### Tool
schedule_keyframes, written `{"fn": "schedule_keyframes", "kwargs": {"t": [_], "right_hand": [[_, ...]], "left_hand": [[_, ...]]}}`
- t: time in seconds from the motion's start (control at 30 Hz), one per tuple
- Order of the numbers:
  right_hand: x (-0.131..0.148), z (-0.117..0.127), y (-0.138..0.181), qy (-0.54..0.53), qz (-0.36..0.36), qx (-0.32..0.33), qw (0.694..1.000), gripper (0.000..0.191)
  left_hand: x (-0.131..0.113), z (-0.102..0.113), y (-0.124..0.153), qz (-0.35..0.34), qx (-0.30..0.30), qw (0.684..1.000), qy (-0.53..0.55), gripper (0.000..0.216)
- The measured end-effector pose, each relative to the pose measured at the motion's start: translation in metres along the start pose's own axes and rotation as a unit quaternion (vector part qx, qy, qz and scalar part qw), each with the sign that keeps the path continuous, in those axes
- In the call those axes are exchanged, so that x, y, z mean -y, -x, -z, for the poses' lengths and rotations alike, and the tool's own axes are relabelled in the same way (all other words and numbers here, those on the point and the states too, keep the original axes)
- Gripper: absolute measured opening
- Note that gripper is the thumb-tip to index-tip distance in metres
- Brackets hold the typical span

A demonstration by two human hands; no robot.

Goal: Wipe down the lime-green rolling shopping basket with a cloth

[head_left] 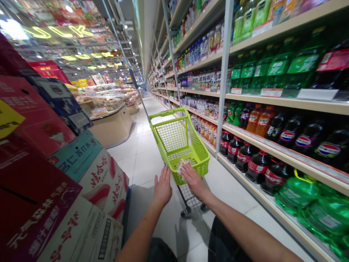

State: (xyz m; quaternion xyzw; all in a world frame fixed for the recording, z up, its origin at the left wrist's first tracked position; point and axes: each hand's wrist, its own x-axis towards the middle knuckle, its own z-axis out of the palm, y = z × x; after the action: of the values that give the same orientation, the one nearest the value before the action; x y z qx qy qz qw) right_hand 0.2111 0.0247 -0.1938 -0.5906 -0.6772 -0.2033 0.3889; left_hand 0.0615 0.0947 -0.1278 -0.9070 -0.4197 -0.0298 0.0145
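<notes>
A lime-green shopping cart stands in the aisle just ahead of me, its basket empty apart from what my hand presses there. My right hand rests on the near rim of the cart, fingers flat over a pale crumpled cloth or paper. My left hand hovers just left of the cart's near edge, fingers stretched out and together, holding nothing.
Shelves of soda and juice bottles run along the right. Stacked drink cartons wall the left side. A curved deli counter sits further up on the left. White tiled floor stretches ahead.
</notes>
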Motion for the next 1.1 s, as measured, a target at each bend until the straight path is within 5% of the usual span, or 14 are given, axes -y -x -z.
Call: {"fn": "schedule_keyframes", "kwargs": {"t": [0.17, 0.4, 0.6, 0.67, 0.77, 0.9, 1.03, 1.1], "right_hand": [[-0.008, -0.011, 0.048, 0.034, 0.036, 0.072, 0.996, 0.039], [-0.032, 0.028, 0.034, 0.017, -0.018, -0.004, 1.000, 0.047], [-0.023, 0.027, 0.048, -0.067, -0.063, 0.001, 0.996, 0.052], [-0.011, 0.035, 0.046, -0.117, -0.093, -0.006, 0.989, 0.053], [0.001, 0.051, 0.031, -0.153, -0.149, -0.030, 0.976, 0.050], [0.007, 0.059, 0.017, -0.125, -0.165, -0.037, 0.978, 0.045], [0.021, 0.059, 0.030, -0.070, -0.102, 0.070, 0.990, 0.055], [0.030, 0.059, 0.039, -0.062, -0.073, 0.137, 0.986, 0.072]], "left_hand": [[0.001, -0.016, 0.011, -0.030, 0.009, 0.999, -0.009, 0.081], [-0.022, -0.013, 0.003, -0.047, -0.049, 0.997, 0.040, 0.072], [-0.055, -0.020, 0.003, -0.101, -0.079, 0.951, 0.283, 0.065], [-0.066, -0.027, 0.004, -0.067, -0.068, 0.898, 0.429, 0.065], [-0.082, -0.030, 0.002, 0.037, 0.004, 0.753, 0.657, 0.049], [-0.098, -0.021, 0.002, 0.113, 0.084, 0.594, 0.792, 0.020], [-0.102, -0.013, 0.011, 0.185, 0.173, 0.363, 0.897, 0.023], [-0.097, -0.015, 0.015, 0.188, 0.223, 0.308, 0.905, 0.030]]}}
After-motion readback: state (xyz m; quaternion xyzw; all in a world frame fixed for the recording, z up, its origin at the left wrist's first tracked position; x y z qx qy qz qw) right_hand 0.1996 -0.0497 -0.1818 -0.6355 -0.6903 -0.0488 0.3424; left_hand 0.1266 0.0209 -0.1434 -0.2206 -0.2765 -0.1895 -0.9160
